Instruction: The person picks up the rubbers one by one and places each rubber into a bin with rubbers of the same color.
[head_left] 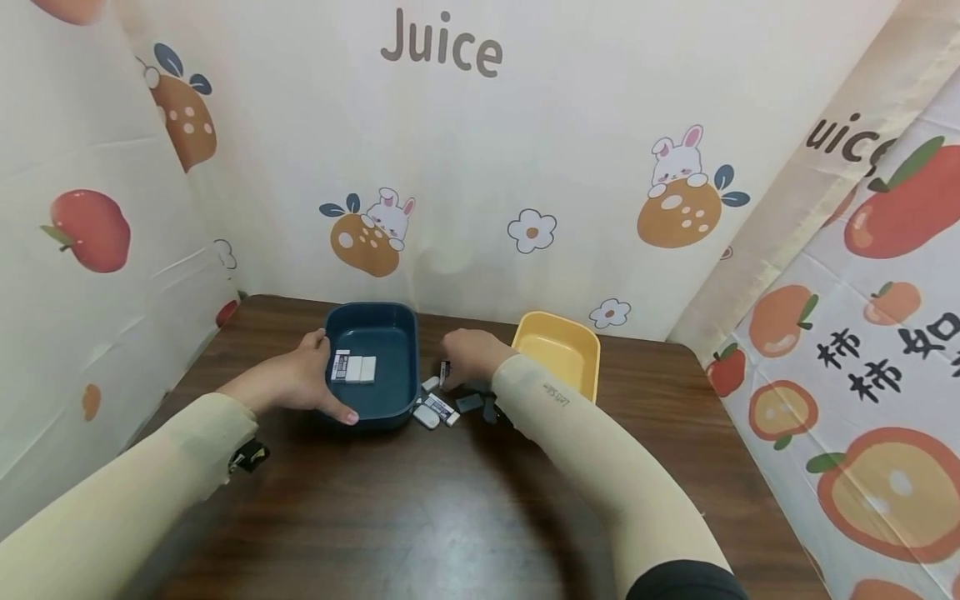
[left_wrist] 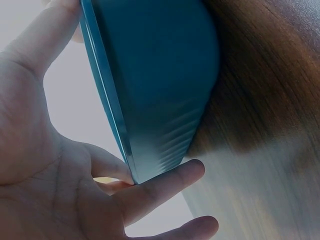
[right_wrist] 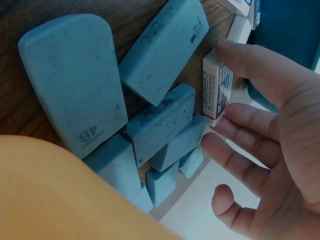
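Observation:
On the left, my left hand (head_left: 302,379) grips the side of a dark blue plastic bin (head_left: 393,346), the thumb along its near rim. White erasers (head_left: 362,369), one in a printed sleeve, lie inside the bin. Right of it, my right hand (head_left: 474,357) pinches a small sleeved eraser (right_wrist: 216,87) between thumb and fingertips. Loose white erasers (head_left: 427,416) lie beside the bin. Beneath my right hand are several blue-grey erasers (right_wrist: 75,80) in a loose pile, some marked 4B; the forearm partly hides them in the head view.
A yellow plastic bin (head_left: 558,346) stands behind my right forearm; its visible inside shows no objects. The dark wooden table (head_left: 420,517) runs back to a printed fruit-and-rabbit curtain (head_left: 465,167), with more printed cloth at both sides.

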